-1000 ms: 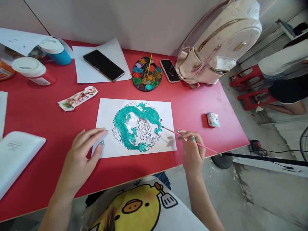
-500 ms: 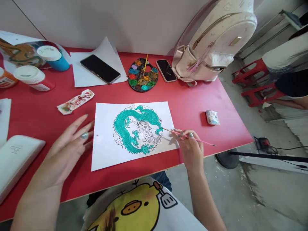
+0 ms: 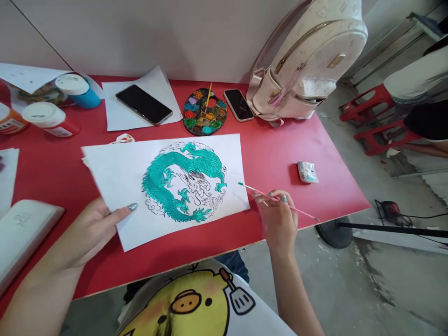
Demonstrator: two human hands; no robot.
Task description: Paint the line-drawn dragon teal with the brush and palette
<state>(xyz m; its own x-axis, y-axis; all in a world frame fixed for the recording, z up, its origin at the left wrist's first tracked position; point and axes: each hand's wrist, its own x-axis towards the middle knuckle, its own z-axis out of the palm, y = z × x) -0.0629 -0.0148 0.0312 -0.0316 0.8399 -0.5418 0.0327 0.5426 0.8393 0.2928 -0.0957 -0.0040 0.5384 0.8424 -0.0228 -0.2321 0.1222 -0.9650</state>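
Observation:
My left hand (image 3: pixel 100 224) pinches the left edge of a white paper sheet (image 3: pixel 108 175), thumb on top and fingers underneath. That side of the sheet is lifted off the table. On the paper is a round dragon drawing (image 3: pixel 157 182), its body painted teal and its head left as black outline. My right hand (image 3: pixel 280 217) holds a thin pink paintbrush (image 3: pixel 297 211) between thumb and fingers. The brush tip carries teal paint and hovers just right of the dragon, apart from its tail end. A paint palette (image 3: pixel 205 112) with a yellow-handled brush lies behind the paper.
Paint jars (image 3: pixel 49 119) stand at the back left, near a large phone (image 3: pixel 144 104) on paper. A smaller phone (image 3: pixel 239 105) and a cream backpack (image 3: pixel 308 70) are at the back right. A small packet (image 3: pixel 307 172) lies right; a white box (image 3: pixel 28 238) left.
My left hand has gone from open beside the paper to gripping its edge. The sheet has shifted left and tilted up, partly covering the paint-stained strip. The brush tip has come off the drawing.

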